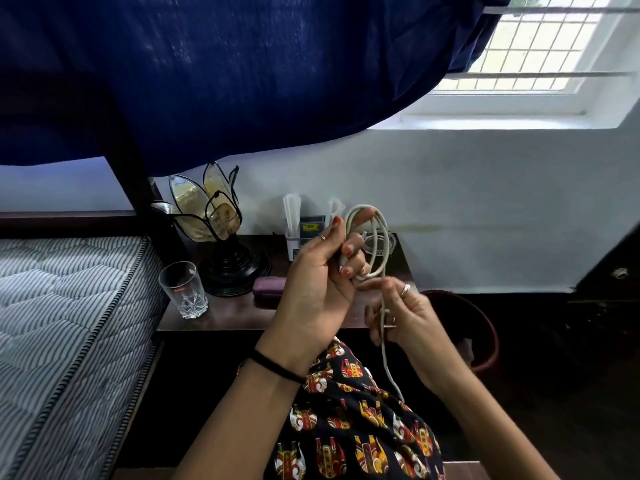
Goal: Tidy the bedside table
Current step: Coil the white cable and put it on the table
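Note:
A white cable (380, 258) is looped in coils around the fingers of my left hand (320, 275), which grips the loops above the dark bedside table (242, 313). My right hand (405, 317) pinches the cable's loose length just below the coils. The free end hangs down over my patterned clothing. On the table stand a drinking glass (183, 289), a petal-shaped lamp (221, 237), a purple case (268, 286), a white holder (294, 237) with papers and a glass ashtray (388, 242) partly hidden behind my hand.
A striped mattress (69, 323) lies to the left of the table. A dark red bin (485, 341) stands on the floor at the right. A blue curtain (242, 71) hangs overhead, beside a window (540, 50).

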